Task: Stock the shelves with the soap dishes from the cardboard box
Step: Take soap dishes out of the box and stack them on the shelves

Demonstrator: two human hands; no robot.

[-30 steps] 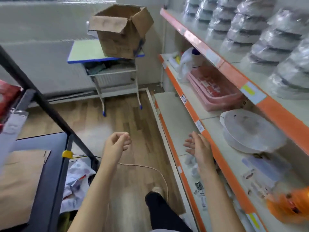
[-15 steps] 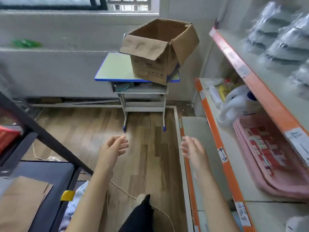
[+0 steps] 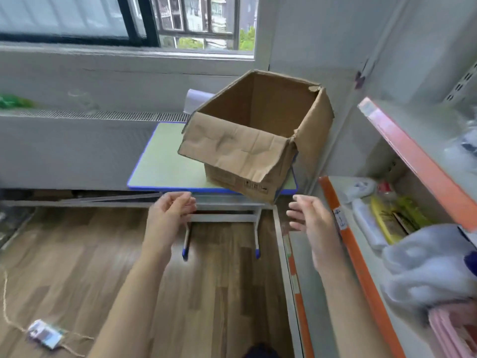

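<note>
Cardboard box (image 3: 258,140) stands open on the small blue-edged counter (image 3: 165,166) under the window (image 3: 129,19), its near corner over the counter's front edge. Both hands are raised in front of it and hold nothing. The left hand (image 3: 170,213) has loosely curled fingers (image 3: 187,200); the right hand (image 3: 312,218) has relaxed, spread fingers. Orange-edged shelves (image 3: 361,267) run along the right side. From this angle I cannot tell what is inside the box.

Box (image 3: 260,140) is standing open-topped on the table (image 3: 165,166), its front flap (image 3: 232,148) hanging outward. Shelves (image 3: 361,249) are crowding the right side. Floor (image 3: 219,280) ahead is lying open.
</note>
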